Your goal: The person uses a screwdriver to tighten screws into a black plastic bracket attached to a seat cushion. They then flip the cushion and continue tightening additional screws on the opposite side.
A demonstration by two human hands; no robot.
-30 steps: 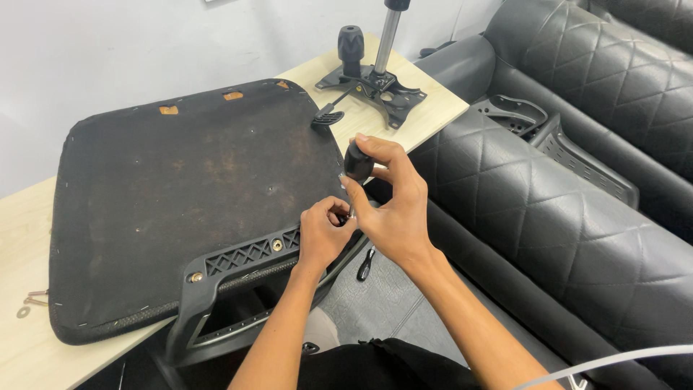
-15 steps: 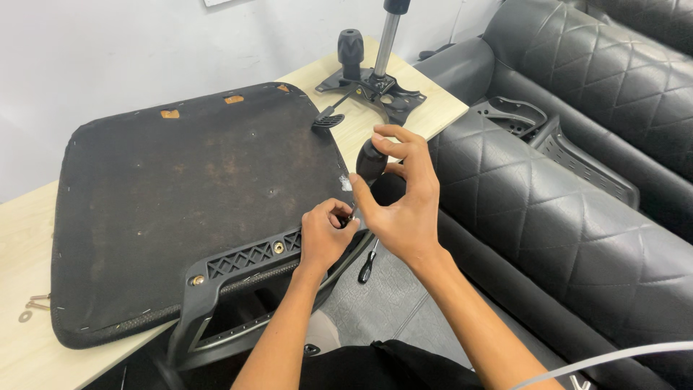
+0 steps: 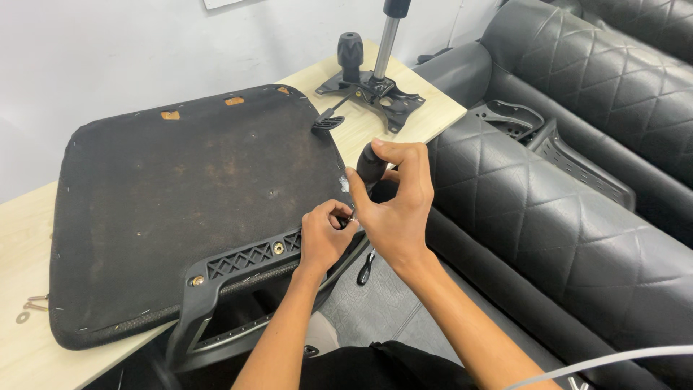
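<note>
Big fuzzy dark seat [image 3: 180, 202] lay upside down on wood table [image 3: 29, 354]. Black plastic armrest [image 3: 238, 263] sat at near edge. Right hand [image 3: 393, 206] gripped round black handle [image 3: 370, 162]. Left hand [image 3: 325, 235] pinched small screw, too tiny to see.

— What differs from a second ago?
— The right hand [image 3: 393, 209] with the black screwdriver handle [image 3: 371, 163] sits slightly higher and further right.
— And the left hand [image 3: 325, 238]?
— Its fingertips now pinch closer beside the right palm.
</note>
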